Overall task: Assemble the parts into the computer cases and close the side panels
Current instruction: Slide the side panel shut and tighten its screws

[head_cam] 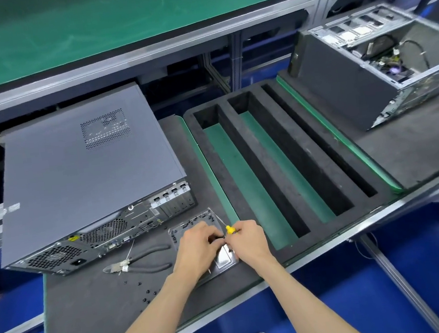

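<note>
A closed grey computer case (87, 177) lies on its side toward the left end of the desk (97, 306), its panel shut and its rear ports and fan grilles facing the near edge. Just in front of it, near the near edge, lie black-handled pliers (141, 261) with a thin wire beside them, and small dark screws (142, 292) are scattered on the mat close by.

To the right of the pliers a flat metal plate (192, 225) rests on the desk near its near edge. Both hands meet over it. The left hand (195, 245) has its fingers curled, pinching something small that cannot be made out. The right hand (249, 238) grips a screwdriver (230, 230) with a yellow handle, its thin shaft pointing up and away toward the case.

Right of the hands sits a black foam tray (292, 157) with three long slots, running from the near edge toward the far edge.

At the far right corner of the desk stands an open computer case (354, 80), side panel off, with cables and drive bays visible inside.
</note>
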